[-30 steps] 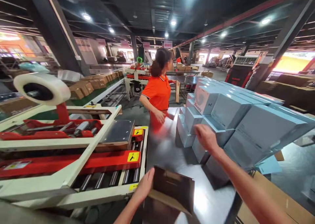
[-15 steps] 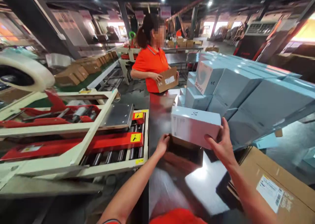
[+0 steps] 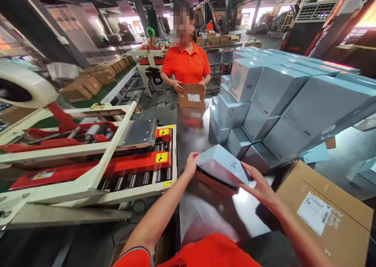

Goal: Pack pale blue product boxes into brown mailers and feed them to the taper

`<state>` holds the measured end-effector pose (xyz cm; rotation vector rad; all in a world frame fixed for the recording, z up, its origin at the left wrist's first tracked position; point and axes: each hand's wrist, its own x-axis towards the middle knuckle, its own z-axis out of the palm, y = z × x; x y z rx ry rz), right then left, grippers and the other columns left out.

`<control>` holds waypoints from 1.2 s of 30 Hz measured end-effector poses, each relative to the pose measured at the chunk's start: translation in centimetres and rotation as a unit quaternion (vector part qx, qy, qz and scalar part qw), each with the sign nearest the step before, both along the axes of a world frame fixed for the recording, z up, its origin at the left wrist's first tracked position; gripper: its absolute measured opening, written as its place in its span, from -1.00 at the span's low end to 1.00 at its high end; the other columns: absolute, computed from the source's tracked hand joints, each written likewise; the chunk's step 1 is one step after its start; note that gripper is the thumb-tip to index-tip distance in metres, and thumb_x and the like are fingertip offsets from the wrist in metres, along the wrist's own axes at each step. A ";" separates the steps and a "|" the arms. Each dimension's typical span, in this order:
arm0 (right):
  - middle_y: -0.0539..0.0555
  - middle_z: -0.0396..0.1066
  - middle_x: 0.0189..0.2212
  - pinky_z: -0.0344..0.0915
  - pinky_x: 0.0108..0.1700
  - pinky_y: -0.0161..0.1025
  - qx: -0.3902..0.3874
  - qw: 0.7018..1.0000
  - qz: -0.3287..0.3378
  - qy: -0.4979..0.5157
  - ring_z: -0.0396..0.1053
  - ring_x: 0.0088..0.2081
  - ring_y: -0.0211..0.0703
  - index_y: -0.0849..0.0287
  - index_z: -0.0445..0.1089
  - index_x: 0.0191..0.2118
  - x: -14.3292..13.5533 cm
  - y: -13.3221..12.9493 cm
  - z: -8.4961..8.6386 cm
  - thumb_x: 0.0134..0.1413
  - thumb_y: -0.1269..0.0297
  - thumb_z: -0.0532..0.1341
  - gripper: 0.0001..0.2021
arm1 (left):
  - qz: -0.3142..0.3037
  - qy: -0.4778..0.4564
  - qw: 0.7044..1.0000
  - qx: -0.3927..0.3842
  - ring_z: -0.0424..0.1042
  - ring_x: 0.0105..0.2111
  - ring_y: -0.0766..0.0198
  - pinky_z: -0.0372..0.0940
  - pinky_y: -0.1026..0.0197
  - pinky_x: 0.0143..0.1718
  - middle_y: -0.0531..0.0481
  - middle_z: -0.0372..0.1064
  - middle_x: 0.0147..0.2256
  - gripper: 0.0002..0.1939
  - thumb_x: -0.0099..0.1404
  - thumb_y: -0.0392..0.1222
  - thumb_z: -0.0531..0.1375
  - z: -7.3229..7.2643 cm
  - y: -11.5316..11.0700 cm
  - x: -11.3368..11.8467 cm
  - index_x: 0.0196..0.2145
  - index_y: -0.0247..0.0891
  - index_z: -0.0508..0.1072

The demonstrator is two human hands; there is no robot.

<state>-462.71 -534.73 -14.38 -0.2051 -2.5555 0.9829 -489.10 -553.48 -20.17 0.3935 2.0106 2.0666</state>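
Observation:
A pale blue-white product box (image 3: 221, 162) with a small dark logo lies tilted, partly inside an open brown cardboard carton (image 3: 213, 183) on the metal table. My right hand (image 3: 258, 184) grips the product box at its right end, thumb and fingers on either side. At the carton's left rim, my left hand (image 3: 192, 163) is closed on the edge, close to the box's left corner. Most of the carton's inside is hidden beneath the product box.
Many more pale boxes (image 3: 282, 91) are stacked at the right. Flattened cardboard cartons (image 3: 329, 208) with a label lie at front right. A roller conveyor with a red tape machine (image 3: 135, 165) stands left. Across the metal table (image 3: 190, 136), a co-worker (image 3: 186, 65) holds a brown carton (image 3: 192, 96).
The product box has gone from above the carton down into its opening, tilting. My right hand has lowered with it. The co-worker has turned to face this way, carton still held.

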 end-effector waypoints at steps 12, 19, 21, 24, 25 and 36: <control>0.34 0.04 0.37 0.07 0.36 0.19 -0.026 0.998 -0.050 0.001 0.07 0.36 0.19 0.16 -0.01 0.38 -6.6 3.6 -7.6 0.00 -0.29 0.25 -0.04 | -0.126 0.295 0.933 -0.160 0.46 -0.18 0.10 0.26 0.02 0.01 -0.06 0.56 -0.33 -0.73 0.27 -0.06 0.22 0.2 -1.6 7.5 -0.53 -0.19 0.54; 0.16 -0.02 0.41 -0.11 0.41 0.23 0.009 0.996 0.069 -0.058 -0.13 0.44 0.09 0.05 0.30 0.26 -3.4 3.5 -9.1 0.36 -0.13 -0.12 -0.42 | -0.117 0.506 0.751 -0.408 -0.01 0.35 -0.30 -0.11 -0.42 0.28 -0.27 0.09 0.35 -0.34 0.33 0.12 0.18 1.1 -2.0 4.6 0.31 -0.13 0.25; 0.10 -0.24 0.47 -0.14 0.42 0.19 -0.051 0.994 0.048 -0.084 -0.24 0.45 0.08 0.02 0.27 0.29 -1.9 2.8 -8.7 0.38 -0.11 -0.20 -0.40 | -0.135 0.468 0.753 -0.443 -0.08 0.38 -0.32 -0.20 -0.50 0.28 -0.27 0.00 0.39 -0.33 0.33 0.13 0.19 0.6 -0.7 3.1 0.31 -0.11 0.23; 0.10 -0.60 0.48 0.02 0.37 0.21 -0.059 0.990 0.013 -0.128 -0.23 0.44 0.22 -0.01 0.15 0.36 -1.3 0.3 -8.7 0.32 -0.13 -0.03 -0.40 | -0.179 0.410 0.791 -0.417 -0.11 0.39 -0.31 -0.22 -0.51 0.29 -0.25 -0.01 0.39 -0.33 0.31 0.12 0.23 -0.7 0.9 1.6 0.30 -0.10 0.26; 0.13 -0.68 0.47 0.09 0.33 0.23 -0.033 0.990 -0.001 -0.136 -0.22 0.44 0.29 -0.01 0.12 0.37 -1.8 -0.6 -8.9 0.27 -0.12 0.08 -0.37 | -0.187 0.385 0.818 -0.383 -0.10 0.39 -0.27 -0.20 -0.47 0.31 -0.23 0.00 0.39 -0.35 0.31 0.11 0.23 -1.0 1.1 1.0 0.29 -0.10 0.27; 0.39 -0.57 0.44 0.13 0.32 0.15 0.001 0.993 -0.016 -0.118 0.06 0.35 0.36 0.14 0.09 0.34 -27.6 -2.7 -4.8 0.06 0.28 0.31 -0.27 | 0.159 0.026 0.985 -0.063 0.46 -0.05 0.12 0.32 0.03 0.09 -0.13 0.51 -0.07 -0.61 0.32 0.09 0.13 -6.7 -10.8 1.5 -0.06 -0.21 0.50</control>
